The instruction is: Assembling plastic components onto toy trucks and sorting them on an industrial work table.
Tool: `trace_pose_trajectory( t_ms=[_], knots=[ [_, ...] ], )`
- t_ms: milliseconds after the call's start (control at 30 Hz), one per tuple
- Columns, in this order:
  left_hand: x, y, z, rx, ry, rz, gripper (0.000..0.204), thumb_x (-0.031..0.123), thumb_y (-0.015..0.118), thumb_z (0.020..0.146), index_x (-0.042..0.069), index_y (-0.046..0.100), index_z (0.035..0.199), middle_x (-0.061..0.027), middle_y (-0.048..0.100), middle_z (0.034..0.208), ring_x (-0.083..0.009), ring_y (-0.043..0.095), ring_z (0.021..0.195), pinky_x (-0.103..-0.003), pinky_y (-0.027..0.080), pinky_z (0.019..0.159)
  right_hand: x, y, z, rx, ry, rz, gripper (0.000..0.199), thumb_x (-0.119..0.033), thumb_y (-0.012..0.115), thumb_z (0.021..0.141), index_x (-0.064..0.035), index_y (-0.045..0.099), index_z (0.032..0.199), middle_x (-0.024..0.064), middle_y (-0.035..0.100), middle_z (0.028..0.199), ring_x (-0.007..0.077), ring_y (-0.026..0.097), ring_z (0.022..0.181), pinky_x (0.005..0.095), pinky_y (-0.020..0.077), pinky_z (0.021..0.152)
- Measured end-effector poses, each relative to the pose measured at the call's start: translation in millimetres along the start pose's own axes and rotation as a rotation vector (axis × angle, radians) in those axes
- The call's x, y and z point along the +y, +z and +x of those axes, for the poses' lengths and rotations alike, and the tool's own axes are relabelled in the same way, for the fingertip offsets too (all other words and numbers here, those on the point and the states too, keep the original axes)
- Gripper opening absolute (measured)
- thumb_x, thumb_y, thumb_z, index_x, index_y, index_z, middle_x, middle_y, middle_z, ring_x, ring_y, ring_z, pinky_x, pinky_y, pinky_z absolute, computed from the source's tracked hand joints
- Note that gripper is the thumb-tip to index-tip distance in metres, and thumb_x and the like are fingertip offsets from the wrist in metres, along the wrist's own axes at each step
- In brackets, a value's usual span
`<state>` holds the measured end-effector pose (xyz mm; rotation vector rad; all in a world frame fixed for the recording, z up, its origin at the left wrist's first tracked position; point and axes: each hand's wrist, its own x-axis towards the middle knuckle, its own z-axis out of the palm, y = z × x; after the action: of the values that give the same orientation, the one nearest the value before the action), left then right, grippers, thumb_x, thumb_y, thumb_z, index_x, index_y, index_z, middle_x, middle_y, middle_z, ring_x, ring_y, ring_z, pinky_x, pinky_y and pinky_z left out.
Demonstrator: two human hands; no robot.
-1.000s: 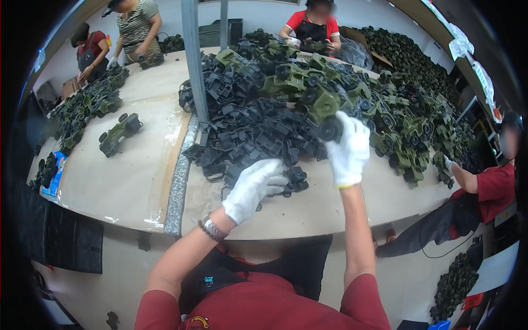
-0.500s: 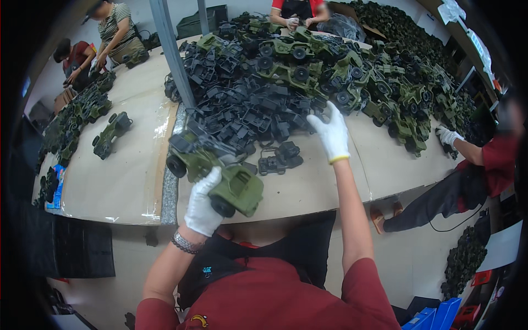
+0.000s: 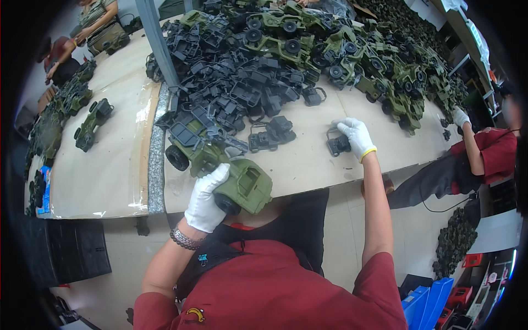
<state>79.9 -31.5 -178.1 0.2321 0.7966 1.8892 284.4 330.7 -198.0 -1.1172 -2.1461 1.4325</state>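
Observation:
My left hand [image 3: 208, 199], in a white glove, is closed round an olive-green toy jeep [image 3: 250, 184] with black wheels, held above the table's near edge. Dark grey plastic sits on the jeep's far end. Farther right, my gloved right hand [image 3: 356, 136] has its fingers bent over the top of a small dark grey plastic frame part [image 3: 337, 145] at the tabletop. The fingertips grip its upper edge; the thumb is partly hidden. Between the hands lie more loose grey parts [image 3: 270, 135], just beyond the jeep.
A heap of grey parts [image 3: 220, 71] and a pile of green toy jeeps [image 3: 352, 49] cover the table's far side. A metal post [image 3: 157, 44] stands at the left. One jeep [image 3: 93, 125] lies alone on the left tabletop [image 3: 118, 165]. A co-worker's gloved hand [image 3: 461, 117] is at far right.
My right hand has come back from the heap toward me and slightly right, now with a grey part at its fingers. The left hand still holds the jeep. The whole view has shifted.

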Motion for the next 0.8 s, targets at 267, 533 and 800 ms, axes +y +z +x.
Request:
trace_pose_trajectory(
  t_ms=[267,533,800],
  knots=[
    [-2,23,7,0.038,0.053,0.044,0.034,0.021,0.063,0.099,0.005,0.057,0.128,-0.0073,0.065,0.118,-0.0201,0.066,0.107,-0.037,0.055,0.093,-14,64,-56,0.41,-0.236,-0.953,0.055,-0.033,0.077,0.081,-0.0135,0.063,0.13,0.016,0.059,0.127,0.0364,0.056,0.113,0.0449,0.0467,0.099],
    [-5,11,2,0.054,0.161,0.314,0.035,0.023,0.065,0.1,0.002,0.062,0.127,-0.0053,0.067,0.12,-0.012,0.063,0.109,-0.029,0.05,0.096,-97,123,-130,0.124,-0.947,-0.263,0.063,-0.028,0.081,0.07,-0.0052,0.064,0.126,0.0159,0.062,0.128,0.0338,0.059,0.111,0.0422,0.0478,0.095],
    [-7,20,-15,0.053,0.366,0.677,0.032,0.003,0.065,0.094,0.003,0.065,0.126,-0.008,0.07,0.115,-0.0203,0.067,0.104,-0.032,0.053,0.093,-87,147,-135,0.06,-1.099,-0.266,0.071,-0.046,0.081,0.075,-0.0019,0.063,0.128,0.0199,0.062,0.128,0.0367,0.06,0.111,0.0428,0.0508,0.093]
  ],
)
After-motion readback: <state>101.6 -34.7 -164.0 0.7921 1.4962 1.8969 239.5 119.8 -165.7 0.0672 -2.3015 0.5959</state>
